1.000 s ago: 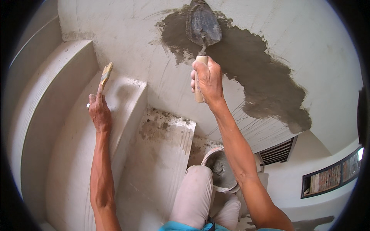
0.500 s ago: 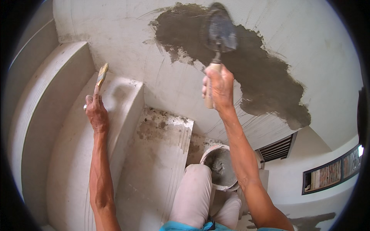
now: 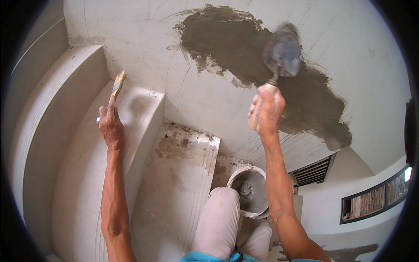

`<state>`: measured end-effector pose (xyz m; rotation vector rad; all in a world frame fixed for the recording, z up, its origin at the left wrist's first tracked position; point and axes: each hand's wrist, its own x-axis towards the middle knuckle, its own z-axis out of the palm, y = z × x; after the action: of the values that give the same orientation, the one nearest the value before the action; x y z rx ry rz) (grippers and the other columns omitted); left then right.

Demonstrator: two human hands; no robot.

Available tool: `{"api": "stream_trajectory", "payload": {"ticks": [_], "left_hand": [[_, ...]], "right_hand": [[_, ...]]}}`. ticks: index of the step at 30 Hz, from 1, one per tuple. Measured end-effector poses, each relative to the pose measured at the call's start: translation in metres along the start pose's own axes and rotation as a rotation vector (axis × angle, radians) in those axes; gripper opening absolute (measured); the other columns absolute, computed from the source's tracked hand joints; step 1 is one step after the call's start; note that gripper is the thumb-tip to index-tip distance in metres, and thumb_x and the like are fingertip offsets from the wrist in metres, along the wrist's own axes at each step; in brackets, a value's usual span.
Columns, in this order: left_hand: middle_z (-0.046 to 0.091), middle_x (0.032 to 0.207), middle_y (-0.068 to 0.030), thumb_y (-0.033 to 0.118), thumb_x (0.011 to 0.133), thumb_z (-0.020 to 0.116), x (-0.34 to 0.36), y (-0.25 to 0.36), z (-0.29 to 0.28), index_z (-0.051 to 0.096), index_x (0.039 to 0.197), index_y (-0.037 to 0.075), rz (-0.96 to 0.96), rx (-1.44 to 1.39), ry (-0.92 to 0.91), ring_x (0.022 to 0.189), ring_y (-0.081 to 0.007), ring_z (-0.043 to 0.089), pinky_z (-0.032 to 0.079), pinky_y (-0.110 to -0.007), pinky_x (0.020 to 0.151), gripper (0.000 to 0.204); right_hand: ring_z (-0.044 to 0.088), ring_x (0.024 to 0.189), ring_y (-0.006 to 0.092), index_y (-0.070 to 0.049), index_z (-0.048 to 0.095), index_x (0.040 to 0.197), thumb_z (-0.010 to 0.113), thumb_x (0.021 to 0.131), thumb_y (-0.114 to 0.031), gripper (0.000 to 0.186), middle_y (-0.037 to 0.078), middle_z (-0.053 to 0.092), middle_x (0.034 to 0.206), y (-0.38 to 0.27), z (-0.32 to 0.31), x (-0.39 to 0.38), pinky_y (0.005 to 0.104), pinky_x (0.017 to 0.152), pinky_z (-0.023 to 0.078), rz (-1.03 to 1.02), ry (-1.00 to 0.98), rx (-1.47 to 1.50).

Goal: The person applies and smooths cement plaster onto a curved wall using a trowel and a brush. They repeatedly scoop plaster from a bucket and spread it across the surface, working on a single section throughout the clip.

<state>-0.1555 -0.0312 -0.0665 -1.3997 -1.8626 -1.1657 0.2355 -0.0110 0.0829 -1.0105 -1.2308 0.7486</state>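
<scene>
My right hand [image 3: 269,109] is closed round the wooden handle of a trowel [image 3: 283,54]. Its blade, a little blurred, lies over a dark patch of wet mortar [image 3: 235,48] on the pale wall; whether it touches cannot be told. My left hand [image 3: 111,127] is closed on a paintbrush [image 3: 117,85], whose bristles point up and away near the foot of the wall, above a stair step. Below my right wrist stands a white bucket [image 3: 249,211] with grey wet mortar [image 3: 251,192] inside.
Pale curved stair steps [image 3: 80,70] rise on the left. A lower step [image 3: 174,174] with stained edges lies between my arms, beside my knee [image 3: 218,209]. At the right are a dark slatted vent [image 3: 312,170] and a long dark-framed opening [image 3: 375,196].
My right hand and the trowel have moved to the right and slightly down across the mortar patch. My left hand and the paintbrush stay almost where they were.
</scene>
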Motion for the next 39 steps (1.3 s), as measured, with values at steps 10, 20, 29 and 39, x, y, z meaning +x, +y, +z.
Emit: {"api": "stream_trajectory", "payload": {"ticks": [10,20,29,39], "left_hand": [[0.05,0.084,-0.0113,0.005,0.096,0.056,-0.002,-0.002,0.004,0.053,0.142,0.018,-0.035,-0.05,-0.035,0.071,-0.0273,0.056,0.048,-0.043,0.063,0.048],[0.05,0.085,-0.012,0.006,0.096,0.057,-0.002,0.0,-0.002,0.053,0.142,0.017,-0.037,-0.044,-0.032,0.072,-0.0282,0.056,0.047,-0.044,0.064,0.047],[0.05,0.083,-0.0116,0.005,0.095,0.057,0.001,0.004,0.001,0.054,0.141,0.018,-0.053,-0.075,-0.04,0.072,-0.0281,0.056,0.048,-0.044,0.065,0.048],[0.05,0.084,-0.0116,0.004,0.095,0.057,0.0,0.003,0.003,0.053,0.142,0.019,-0.039,-0.051,-0.023,0.071,-0.0278,0.056,0.047,-0.044,0.065,0.049]], "right_hand": [[0.055,0.045,0.0088,-0.001,0.054,0.085,0.058,0.089,-0.025,0.024,0.002,0.054,0.062,-0.006,0.09,0.025,0.0254,0.037,0.045,-0.108,-0.269,-0.085],[0.052,0.048,0.0087,-0.004,0.053,0.094,0.056,0.091,-0.027,0.024,0.002,0.052,0.067,-0.034,0.053,0.015,0.0264,0.04,0.046,-0.011,-0.149,-0.085],[0.052,0.049,0.0085,-0.005,0.053,0.093,0.057,0.092,-0.027,0.022,0.002,0.052,0.067,-0.032,0.057,0.032,0.0261,0.04,0.046,-0.014,-0.268,-0.141],[0.052,0.049,0.0091,-0.006,0.052,0.092,0.057,0.091,-0.028,0.023,0.002,0.053,0.069,-0.025,0.045,0.011,0.0258,0.042,0.046,-0.055,-0.165,-0.144]]}}
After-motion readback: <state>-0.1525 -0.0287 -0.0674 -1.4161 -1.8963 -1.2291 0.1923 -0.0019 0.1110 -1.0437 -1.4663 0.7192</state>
